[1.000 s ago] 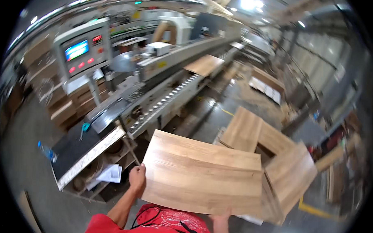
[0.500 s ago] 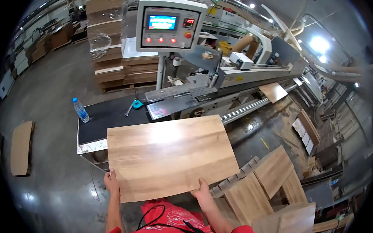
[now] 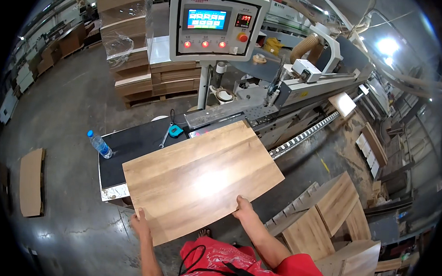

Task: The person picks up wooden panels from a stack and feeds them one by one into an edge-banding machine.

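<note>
Our fingers pinch the near edge of a rectangular wood-grain panel (image 3: 195, 176), each thumb lying on its upper face; the other fingers are mostly hidden under the board, so we cannot tell how they are spread there. Our left hand (image 3: 141, 226) grips close to the panel's near left corner, and our right hand (image 3: 244, 208) holds the same edge farther right.

We have the panel out in front of our red shirt (image 3: 216, 259), its far side overlapping the black-topped worktable (image 3: 133, 147) and the metal bed of a woodworking machine (image 3: 310, 90) in our view; we cannot tell whether it touches either. On the worktable we see a blue-capped water bottle (image 3: 100, 145) at the left, and a wrench (image 3: 164, 138) just beside a teal tape measure (image 3: 175, 131).

Beyond the table stands a control console (image 3: 217, 27) with a lit screen and three red lights. A smaller-looking board (image 3: 343, 104) sits far along the machine's roller track (image 3: 306, 134). To our right, more wood-grain boards (image 3: 309, 232) lie piled at different angles.
</note>
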Motion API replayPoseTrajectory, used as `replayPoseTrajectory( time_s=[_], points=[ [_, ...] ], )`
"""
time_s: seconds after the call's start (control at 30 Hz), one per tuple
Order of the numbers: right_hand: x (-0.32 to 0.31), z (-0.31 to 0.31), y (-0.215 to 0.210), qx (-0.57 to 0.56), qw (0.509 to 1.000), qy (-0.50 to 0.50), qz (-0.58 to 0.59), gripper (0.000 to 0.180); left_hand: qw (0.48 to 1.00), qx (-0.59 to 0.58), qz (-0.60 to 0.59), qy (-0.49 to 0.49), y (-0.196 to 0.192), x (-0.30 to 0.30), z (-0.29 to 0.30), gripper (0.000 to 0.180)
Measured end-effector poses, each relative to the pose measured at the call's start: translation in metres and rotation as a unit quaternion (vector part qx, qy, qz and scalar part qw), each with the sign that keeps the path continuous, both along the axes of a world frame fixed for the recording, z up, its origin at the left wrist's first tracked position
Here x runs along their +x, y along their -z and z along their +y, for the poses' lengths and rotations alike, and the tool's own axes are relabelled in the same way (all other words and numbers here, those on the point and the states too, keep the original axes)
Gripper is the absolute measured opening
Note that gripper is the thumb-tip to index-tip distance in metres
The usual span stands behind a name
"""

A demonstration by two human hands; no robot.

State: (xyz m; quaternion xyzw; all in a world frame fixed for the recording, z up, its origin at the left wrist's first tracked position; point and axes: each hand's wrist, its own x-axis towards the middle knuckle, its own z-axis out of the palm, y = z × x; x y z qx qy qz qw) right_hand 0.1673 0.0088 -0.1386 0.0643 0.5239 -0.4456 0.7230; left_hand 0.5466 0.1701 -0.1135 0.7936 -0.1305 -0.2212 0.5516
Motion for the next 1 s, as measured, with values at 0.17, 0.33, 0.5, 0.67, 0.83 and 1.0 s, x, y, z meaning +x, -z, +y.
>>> replayPoseTrajectory(
  time_s=[0.17, 0.33, 0.5, 0.67, 0.83, 1.0],
  points=[
    [0.007, -0.032, -0.013, 0.042, 0.988, 0.042, 0.142, 0.017, 0.996, -0.037, 0.072, 0.028, -0.005, -0.003, -0.031, 0.034],
    [0.019, -0.049, -0.035, 0.056, 0.976, 0.042, 0.206, 0.027, 0.994, 0.011, 0.088, 0.057, -0.021, -0.003, -0.052, 0.036],
    [0.012, -0.045, -0.041, 0.055, 0.963, -0.026, 0.262, 0.030, 0.995, 0.036, 0.084, 0.043, -0.020, -0.008, -0.057, 0.039],
    [0.010, -0.043, -0.038, -0.015, 0.941, -0.046, 0.334, 0.039, 0.995, 0.024, 0.086, 0.044, -0.032, -0.018, -0.067, 0.044],
    [-0.037, -0.042, 0.068, -0.111, 0.896, -0.068, 0.425, 0.036, 0.994, 0.028, 0.103, 0.020, -0.050, -0.050, -0.090, 0.039],
    [-0.059, -0.083, -0.025, -0.068, 0.905, -0.012, 0.420, 0.034, 0.989, 0.009, 0.144, 0.023, -0.047, -0.094, -0.120, 0.031]
  ],
)
